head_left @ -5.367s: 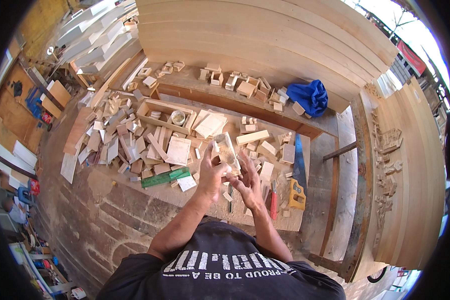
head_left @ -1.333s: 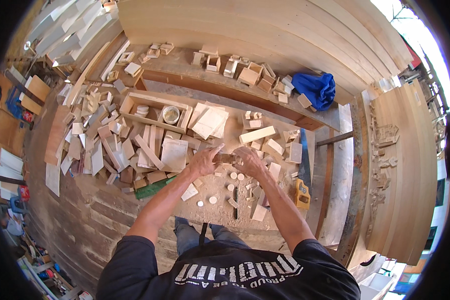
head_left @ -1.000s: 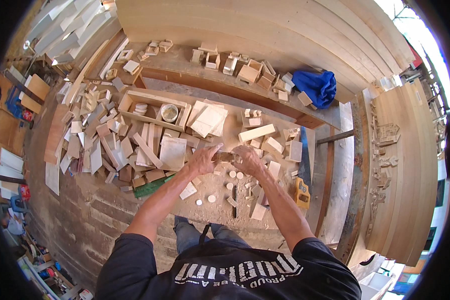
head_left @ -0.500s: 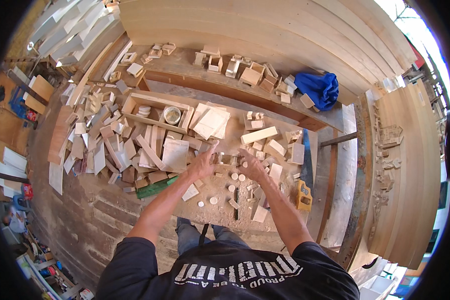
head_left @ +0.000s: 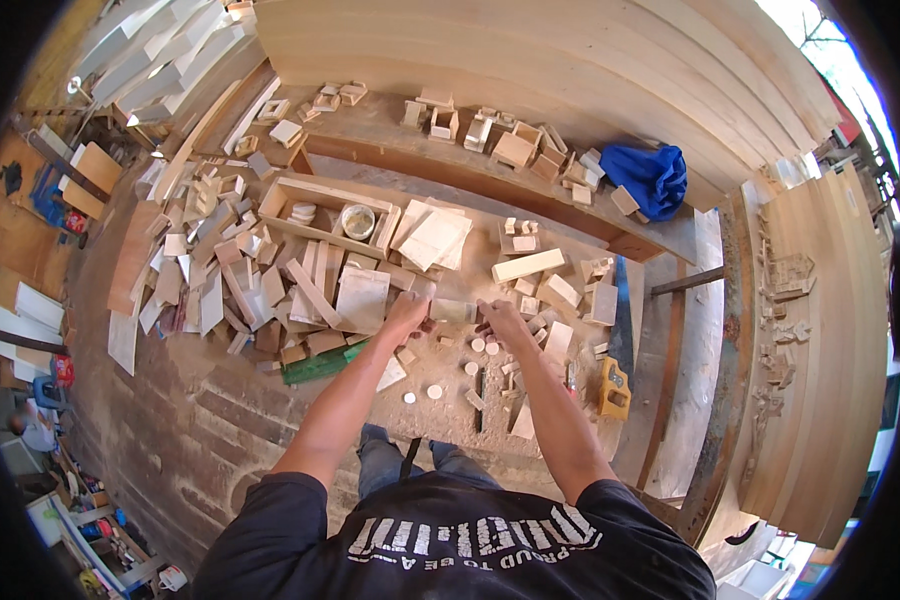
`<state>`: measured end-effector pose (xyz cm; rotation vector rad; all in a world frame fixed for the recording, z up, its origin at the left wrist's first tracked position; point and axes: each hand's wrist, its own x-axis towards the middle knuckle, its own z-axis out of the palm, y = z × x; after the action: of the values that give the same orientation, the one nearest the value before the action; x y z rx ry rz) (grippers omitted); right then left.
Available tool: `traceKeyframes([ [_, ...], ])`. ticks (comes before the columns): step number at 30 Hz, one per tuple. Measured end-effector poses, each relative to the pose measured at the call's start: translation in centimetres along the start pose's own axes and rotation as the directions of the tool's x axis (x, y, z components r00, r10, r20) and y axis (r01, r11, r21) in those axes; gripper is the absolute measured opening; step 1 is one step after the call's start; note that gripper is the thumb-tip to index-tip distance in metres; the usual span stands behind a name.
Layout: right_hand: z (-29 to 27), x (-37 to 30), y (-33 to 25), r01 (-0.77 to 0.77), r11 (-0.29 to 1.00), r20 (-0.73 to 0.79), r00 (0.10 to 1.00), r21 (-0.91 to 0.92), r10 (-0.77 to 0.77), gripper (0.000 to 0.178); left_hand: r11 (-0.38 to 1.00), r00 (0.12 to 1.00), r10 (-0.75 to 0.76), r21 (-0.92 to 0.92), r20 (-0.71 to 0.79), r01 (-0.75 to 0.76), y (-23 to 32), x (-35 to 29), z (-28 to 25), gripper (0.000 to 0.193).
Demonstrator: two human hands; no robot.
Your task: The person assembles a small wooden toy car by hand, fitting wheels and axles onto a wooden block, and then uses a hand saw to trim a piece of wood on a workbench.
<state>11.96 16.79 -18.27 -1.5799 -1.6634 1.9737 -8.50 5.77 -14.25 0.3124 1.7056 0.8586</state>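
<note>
A small pale wooden piece (head_left: 454, 311) spans the gap between my two hands above the workbench. My left hand (head_left: 406, 316) is closed on its left end, and the right end sits in the fingers of my right hand (head_left: 501, 322). The undersides and finger pads are hidden. Just below my right hand lie several small round wooden discs (head_left: 435, 392). A thin dark tool (head_left: 479, 398) rests among sawdust nearer to me.
Scrap wood (head_left: 232, 262) is heaped on the left. Behind my hands stand a wooden box (head_left: 315, 236) holding a round tub (head_left: 357, 221) and stacked flat boards (head_left: 436, 237). A yellow-handled saw (head_left: 614, 388) lies right. Small wooden models and blue cloth (head_left: 646, 182) line the back shelf.
My fingers were stretched out around the small wooden piece; now they have closed on its two ends. The whole view has shifted slightly to the right.
</note>
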Motion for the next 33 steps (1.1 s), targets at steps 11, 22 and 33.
traceKeyframes([
  [11,-6.4,-7.7,-0.8,0.163,0.980,-0.192,0.971,0.112,-0.140,0.037,0.965,0.958,0.257,0.083,-0.125,-0.248,-1.0,-4.9,-4.7,0.032],
  [22,-5.1,-22.9,9.2,0.185,0.946,-0.340,0.936,0.266,-0.088,0.030,0.380,0.596,0.800,0.824,-0.065,-0.421,1.8,-2.0,-1.8,0.036],
  [33,-4.7,-30.5,30.1,-0.115,0.968,-0.586,0.778,0.224,0.228,0.040,-0.147,0.626,0.559,0.809,0.543,-0.570,-0.7,4.4,-2.1,0.071],
])
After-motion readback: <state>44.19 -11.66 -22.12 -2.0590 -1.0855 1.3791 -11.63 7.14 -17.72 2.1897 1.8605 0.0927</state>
